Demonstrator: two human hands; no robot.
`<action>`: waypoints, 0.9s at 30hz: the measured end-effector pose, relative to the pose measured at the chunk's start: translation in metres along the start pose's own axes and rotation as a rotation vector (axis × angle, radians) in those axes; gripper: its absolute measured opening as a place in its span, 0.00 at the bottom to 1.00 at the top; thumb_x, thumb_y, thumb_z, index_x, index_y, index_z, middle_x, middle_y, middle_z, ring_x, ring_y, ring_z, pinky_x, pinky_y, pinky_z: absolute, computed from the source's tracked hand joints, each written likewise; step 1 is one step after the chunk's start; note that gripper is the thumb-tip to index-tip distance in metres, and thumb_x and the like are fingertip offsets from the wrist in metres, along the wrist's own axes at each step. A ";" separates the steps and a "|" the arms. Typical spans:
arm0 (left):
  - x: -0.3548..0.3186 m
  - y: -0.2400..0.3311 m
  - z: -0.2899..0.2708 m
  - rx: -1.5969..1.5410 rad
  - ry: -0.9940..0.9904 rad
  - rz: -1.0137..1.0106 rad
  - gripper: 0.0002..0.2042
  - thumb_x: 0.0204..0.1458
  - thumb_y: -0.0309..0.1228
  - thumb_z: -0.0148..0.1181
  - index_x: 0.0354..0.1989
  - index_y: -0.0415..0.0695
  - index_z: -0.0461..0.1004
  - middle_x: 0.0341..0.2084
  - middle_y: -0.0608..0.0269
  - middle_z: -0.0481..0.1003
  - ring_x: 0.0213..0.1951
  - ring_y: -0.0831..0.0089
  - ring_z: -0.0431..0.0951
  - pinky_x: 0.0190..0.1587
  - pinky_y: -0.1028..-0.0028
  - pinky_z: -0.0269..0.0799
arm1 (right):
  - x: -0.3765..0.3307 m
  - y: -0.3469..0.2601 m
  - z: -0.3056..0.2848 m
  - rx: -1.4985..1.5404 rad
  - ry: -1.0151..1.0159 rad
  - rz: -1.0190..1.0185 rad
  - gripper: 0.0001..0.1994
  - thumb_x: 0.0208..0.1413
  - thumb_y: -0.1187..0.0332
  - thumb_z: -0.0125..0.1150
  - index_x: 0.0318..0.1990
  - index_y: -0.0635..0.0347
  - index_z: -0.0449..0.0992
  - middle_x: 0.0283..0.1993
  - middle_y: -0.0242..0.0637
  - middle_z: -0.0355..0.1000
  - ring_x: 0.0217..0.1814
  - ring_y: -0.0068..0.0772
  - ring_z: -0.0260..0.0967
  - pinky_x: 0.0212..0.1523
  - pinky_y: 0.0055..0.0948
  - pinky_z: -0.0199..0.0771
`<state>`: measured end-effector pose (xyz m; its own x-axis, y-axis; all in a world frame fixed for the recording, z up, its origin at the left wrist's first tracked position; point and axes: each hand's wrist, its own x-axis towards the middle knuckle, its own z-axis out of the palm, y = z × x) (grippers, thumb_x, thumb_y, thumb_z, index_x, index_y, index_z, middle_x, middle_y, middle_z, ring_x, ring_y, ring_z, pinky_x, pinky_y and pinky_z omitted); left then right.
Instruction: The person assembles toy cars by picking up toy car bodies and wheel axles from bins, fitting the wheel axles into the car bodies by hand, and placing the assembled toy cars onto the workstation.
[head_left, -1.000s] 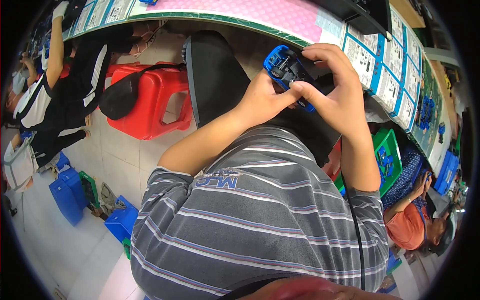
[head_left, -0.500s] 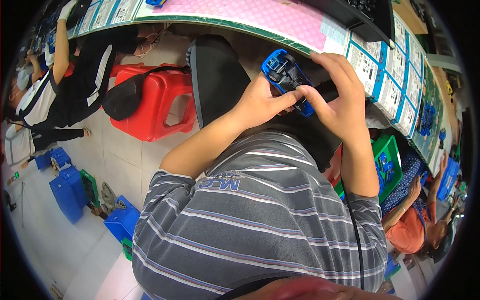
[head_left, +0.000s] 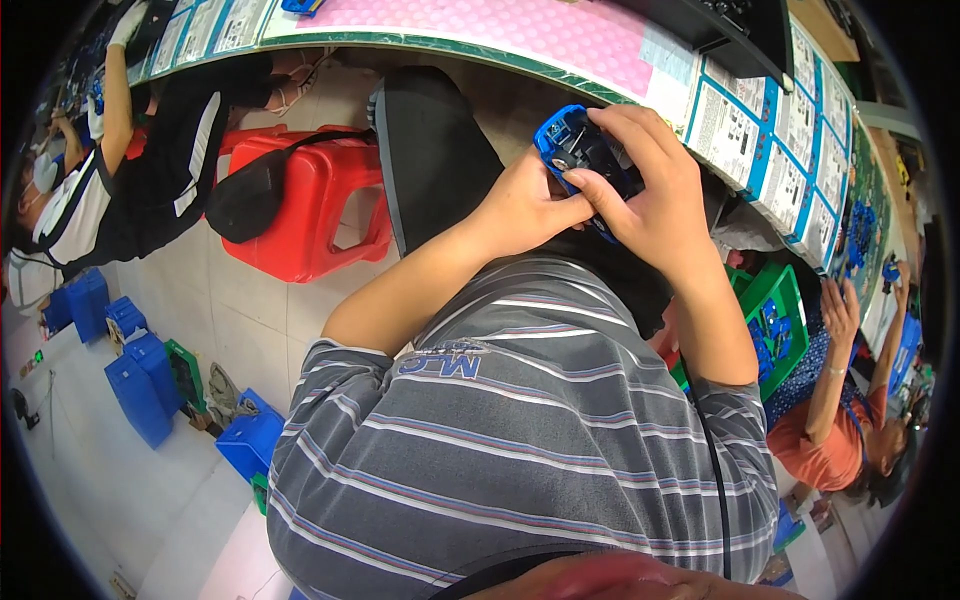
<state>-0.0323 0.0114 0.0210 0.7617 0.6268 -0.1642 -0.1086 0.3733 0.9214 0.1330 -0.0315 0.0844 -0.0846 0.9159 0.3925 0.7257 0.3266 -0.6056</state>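
Note:
A blue toy car (head_left: 583,143) is held between my two hands above my lap, its black underside turned up. My left hand (head_left: 525,205) grips the car's near side, fingers mostly hidden beneath it. Across the car's other side wraps my right hand (head_left: 650,180), with its thumb pressed on the underside and its fingers curled over the far edge. Much of the car is covered by the right hand.
A bench (head_left: 480,28) with a pink bubbly mat runs ahead. Printed boxes (head_left: 745,135) and a black tray (head_left: 735,40) line its right. Beside me are a green crate (head_left: 800,345) of blue parts and a red stool (head_left: 300,235). People work on both sides.
My right hand has closed in over the car, fingers now curled onto its edge, where before they were raised. The car has shifted slightly. The co-worker at right has raised a hand.

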 end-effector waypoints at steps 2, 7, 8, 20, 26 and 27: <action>0.001 -0.002 -0.001 0.050 -0.007 0.011 0.18 0.53 0.24 0.62 0.51 0.39 0.66 0.33 0.63 0.75 0.30 0.77 0.78 0.33 0.76 0.77 | 0.003 0.000 0.001 0.040 -0.019 0.043 0.24 0.44 0.67 0.75 0.49 0.65 0.76 0.46 0.46 0.75 0.48 0.49 0.74 0.48 0.37 0.76; 0.001 0.001 -0.002 0.069 0.004 -0.005 0.07 0.52 0.20 0.58 0.39 0.36 0.74 0.30 0.62 0.77 0.32 0.76 0.79 0.35 0.75 0.78 | 0.004 0.000 0.008 0.043 -0.006 0.078 0.25 0.43 0.67 0.75 0.50 0.66 0.75 0.46 0.47 0.75 0.47 0.49 0.75 0.48 0.37 0.76; 0.000 0.000 -0.002 0.027 0.006 -0.016 0.07 0.52 0.20 0.58 0.39 0.37 0.74 0.31 0.62 0.77 0.32 0.76 0.79 0.35 0.75 0.77 | 0.003 0.001 0.007 0.032 -0.010 0.074 0.25 0.43 0.66 0.75 0.50 0.65 0.76 0.45 0.47 0.75 0.47 0.49 0.75 0.48 0.37 0.76; 0.004 -0.004 -0.009 0.057 -0.031 -0.014 0.20 0.50 0.23 0.63 0.52 0.39 0.66 0.33 0.63 0.77 0.33 0.76 0.79 0.35 0.74 0.78 | 0.000 0.002 0.008 0.001 -0.004 0.091 0.26 0.43 0.65 0.76 0.51 0.66 0.77 0.46 0.48 0.76 0.47 0.49 0.75 0.48 0.37 0.76; 0.003 -0.012 -0.013 -0.015 -0.015 -0.018 0.24 0.52 0.26 0.66 0.55 0.39 0.62 0.33 0.62 0.77 0.30 0.77 0.78 0.32 0.76 0.77 | 0.001 0.001 0.005 0.017 0.009 0.123 0.25 0.44 0.67 0.76 0.50 0.66 0.77 0.44 0.47 0.76 0.43 0.44 0.76 0.45 0.34 0.77; 0.003 -0.011 -0.014 -0.015 -0.011 -0.019 0.24 0.52 0.26 0.66 0.55 0.39 0.62 0.33 0.62 0.77 0.30 0.77 0.78 0.32 0.76 0.77 | 0.002 0.001 0.001 0.055 0.020 0.154 0.24 0.44 0.68 0.76 0.50 0.66 0.77 0.43 0.46 0.77 0.41 0.42 0.76 0.43 0.33 0.77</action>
<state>-0.0380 0.0185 0.0053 0.7709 0.6119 -0.1771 -0.1041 0.3953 0.9126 0.1324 -0.0295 0.0835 0.0390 0.9515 0.3052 0.6902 0.1952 -0.6968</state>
